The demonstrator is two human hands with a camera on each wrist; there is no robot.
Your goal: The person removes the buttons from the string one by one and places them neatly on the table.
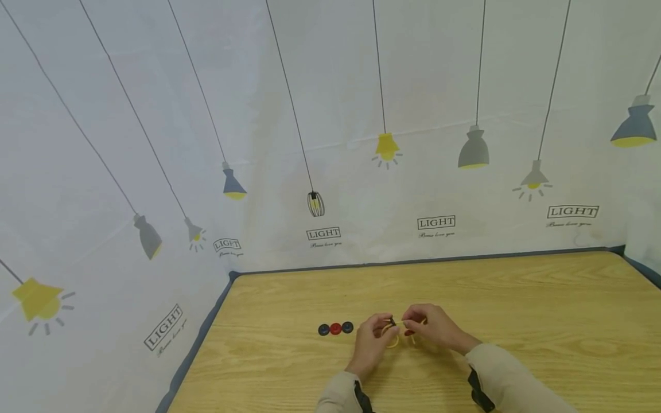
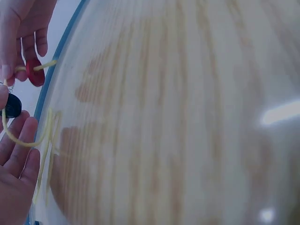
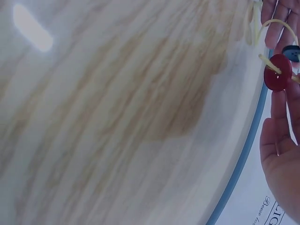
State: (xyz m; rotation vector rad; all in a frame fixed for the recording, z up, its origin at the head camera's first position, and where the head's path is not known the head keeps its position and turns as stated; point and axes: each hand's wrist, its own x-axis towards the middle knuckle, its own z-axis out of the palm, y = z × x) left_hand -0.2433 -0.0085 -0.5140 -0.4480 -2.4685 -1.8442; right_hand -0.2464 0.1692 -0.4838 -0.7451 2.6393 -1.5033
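In the head view my left hand (image 1: 369, 342) pinches a black button (image 2: 14, 107) on edge between thumb and fingertips. A yellow cord (image 2: 22, 142) loops down from that button and hangs below the hand. Facing it, my right hand (image 1: 436, 328) pinches the cord close to the black button. A red button (image 3: 277, 72) is threaded on the cord by the right fingers, with a short cord end poking out of it. Both hands are held close together above the wooden table (image 1: 268, 367); the right fingertips are partly cut off in the right wrist view.
Left of my hands, a row of buttons lies on the table: a black button (image 1: 323, 329), a red button (image 1: 335, 328) and another black button (image 1: 348, 327). A white curtain (image 1: 351, 172) with printed lamps hangs behind the table's blue-trimmed edge.
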